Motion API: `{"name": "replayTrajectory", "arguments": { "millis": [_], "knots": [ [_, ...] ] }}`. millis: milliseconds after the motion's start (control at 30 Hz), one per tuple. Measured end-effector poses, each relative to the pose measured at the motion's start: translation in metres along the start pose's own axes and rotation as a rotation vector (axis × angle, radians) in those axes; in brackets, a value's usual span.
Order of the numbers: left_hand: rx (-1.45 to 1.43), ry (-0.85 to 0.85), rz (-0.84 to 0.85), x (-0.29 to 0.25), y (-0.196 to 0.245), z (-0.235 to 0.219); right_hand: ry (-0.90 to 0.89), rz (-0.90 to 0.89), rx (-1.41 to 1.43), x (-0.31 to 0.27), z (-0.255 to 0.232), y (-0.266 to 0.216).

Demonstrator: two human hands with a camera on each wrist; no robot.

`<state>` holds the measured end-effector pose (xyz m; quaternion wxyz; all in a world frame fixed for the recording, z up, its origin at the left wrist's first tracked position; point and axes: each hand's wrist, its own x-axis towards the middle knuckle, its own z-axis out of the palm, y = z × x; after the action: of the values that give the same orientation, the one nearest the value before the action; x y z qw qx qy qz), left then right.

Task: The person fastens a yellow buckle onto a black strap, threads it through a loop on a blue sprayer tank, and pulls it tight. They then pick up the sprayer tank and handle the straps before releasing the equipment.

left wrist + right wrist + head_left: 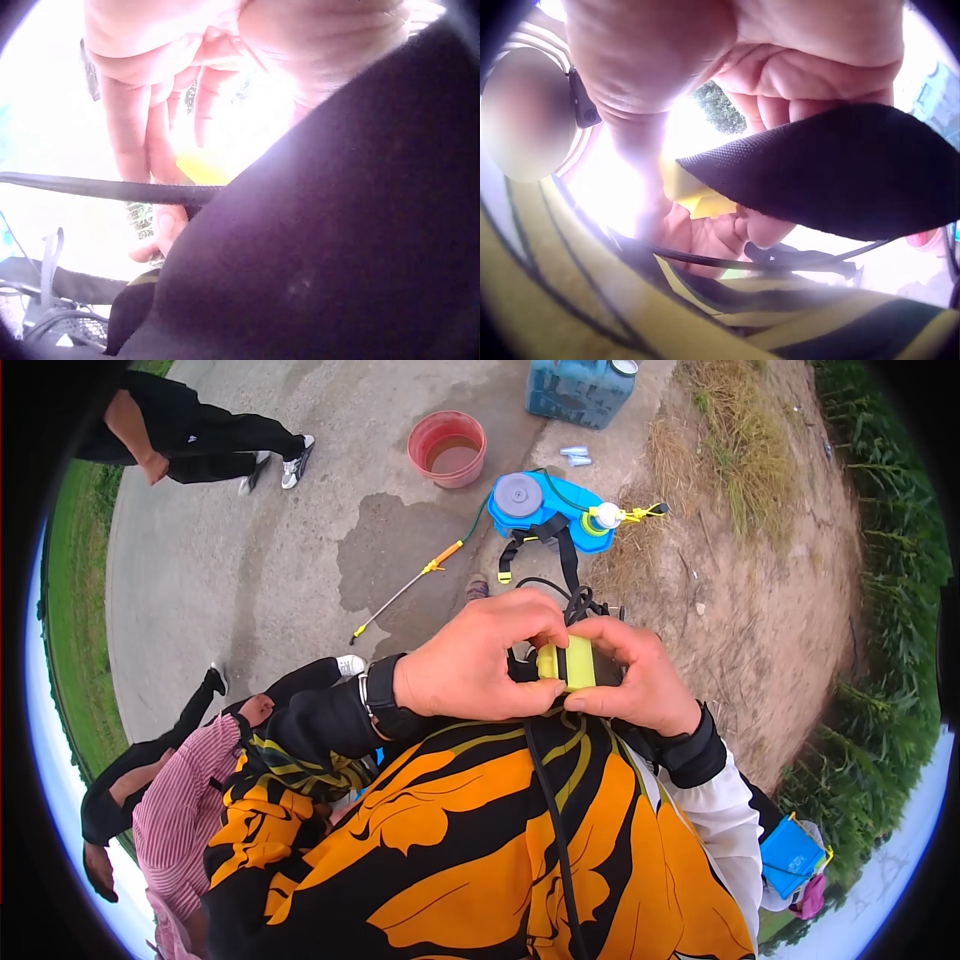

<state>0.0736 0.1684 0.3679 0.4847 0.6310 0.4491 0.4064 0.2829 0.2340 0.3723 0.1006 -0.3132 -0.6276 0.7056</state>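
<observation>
I'm holding a little yellow-green gadget (568, 663) right up against my chest, just above my orange and black shirt (480, 840). Both hands are on it: my left hand (475, 660) is wrapping over its left side with the fingers (142, 135) curling round it, and my right hand (645, 678) is gripping the other side, thumb pressing along the bottom edge. So both sets of fingers are grasping the gadget, nothing released. In the left wrist view it's mostly glare, but the yellow patch (201, 166) is showing just past my fingers. In the right wrist view the yellow gadget (694, 196) is peeking out from behind a black strap (817, 169) that's crossing in front of it.

A thin black cord (550, 810) is running down from the gadget over the shirt. Black wristbands are sitting on both my wrists.

Beyond the gadget, on the pavement, a blue backpack sprayer (545, 510) is lying flat with its black straps pointing toward me, and its long wand (405, 588) is stretching off to the left of it. Further out from the gadget there's a red bucket (447, 448) with muddy water in it, and a blue jug (580, 390) just right of that. Somebody in a pink striped shirt (180, 800) is standing left of the gadget, close to my elbow.
</observation>
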Motion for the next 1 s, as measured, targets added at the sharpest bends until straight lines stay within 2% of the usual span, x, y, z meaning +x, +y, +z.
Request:
{"name": "replayTrajectory", "arguments": {
  "millis": [133,267,333,467,533,733,833,933,1000],
  "knots": [
    [0.011,0.011,-0.015,-0.003,0.002,0.001,-0.035,0.009,-0.289,0.0,-0.004,-0.014],
    [0.047,0.021,-0.01,-0.005,0.005,0.0,-0.002,-0.015,-0.252,-0.003,-0.003,-0.01],
    [-0.033,0.024,-0.073,-0.007,0.001,-0.002,0.048,-0.046,-0.195,-0.004,-0.002,-0.004],
    [-0.04,-0.018,-0.106,-0.01,0.003,-0.005,0.045,-0.036,-0.233,-0.005,-0.003,-0.005],
    [-0.12,-0.008,-0.182,-0.01,0.004,-0.003,0.043,-0.061,-0.209,-0.004,-0.004,-0.003],
    [-0.181,-0.044,-0.241,-0.007,0.006,-0.003,-0.06,0.183,0.07,-0.003,-0.006,-0.002],
    [-0.23,-0.037,-0.266,-0.009,0.004,0.0,-0.012,0.237,0.136,-0.003,-0.006,-0.003],
    [-0.221,-0.014,-0.283,-0.012,-0.001,0.003,-0.016,0.267,0.201,-0.003,-0.005,-0.001],
    [-0.207,0.019,-0.318,-0.015,-0.005,0.004,0.057,0.179,0.059,-0.003,0.0,0.007]
  ]
}}
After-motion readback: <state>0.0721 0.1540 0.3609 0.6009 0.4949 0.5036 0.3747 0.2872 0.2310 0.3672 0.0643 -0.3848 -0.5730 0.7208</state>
